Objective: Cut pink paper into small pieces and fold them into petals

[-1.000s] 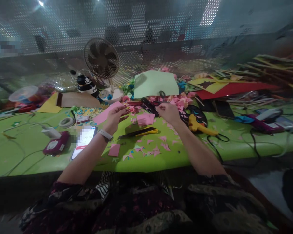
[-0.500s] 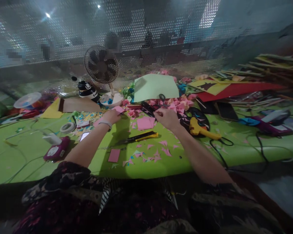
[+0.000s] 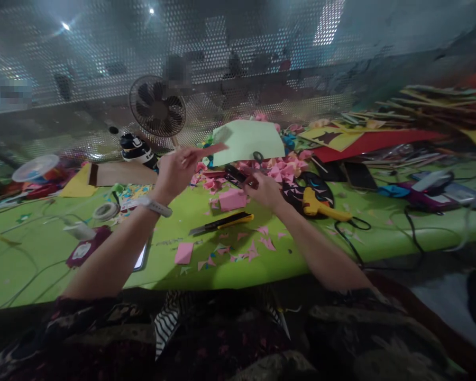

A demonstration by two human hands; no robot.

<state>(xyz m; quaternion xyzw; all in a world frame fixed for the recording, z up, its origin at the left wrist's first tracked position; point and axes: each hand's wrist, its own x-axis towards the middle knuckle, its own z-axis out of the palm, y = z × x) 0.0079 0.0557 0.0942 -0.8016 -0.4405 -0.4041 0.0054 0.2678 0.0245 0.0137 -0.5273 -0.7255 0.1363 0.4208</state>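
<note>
Raised over the table, my left hand [image 3: 177, 170] pinches a thin pink paper piece [image 3: 215, 148] that points right. My right hand [image 3: 263, 189] is closed on a black-handled tool [image 3: 235, 173], perhaps scissors; its far end is hard to make out. Just below lies a small stack of pink paper squares [image 3: 232, 199]. Nearer me is a yellow and black cutter knife [image 3: 222, 223] with its blade out to the left. A single pink paper rectangle [image 3: 183, 253] rests near the front edge, left of scattered pink scraps [image 3: 253, 251].
A fan [image 3: 157, 107] stands at the back, right of a black bottle [image 3: 135, 151]. Pale green paper [image 3: 249, 142] covers part of a pink paper pile [image 3: 287, 170]. On the right are a yellow glue gun [image 3: 325, 206] and its cord. A phone [image 3: 141, 259] lies beside my left forearm.
My left hand has risen off the table with the pink paper, which now sticks out to the right. The view has shifted slightly; my right hand stays near the black tool.
</note>
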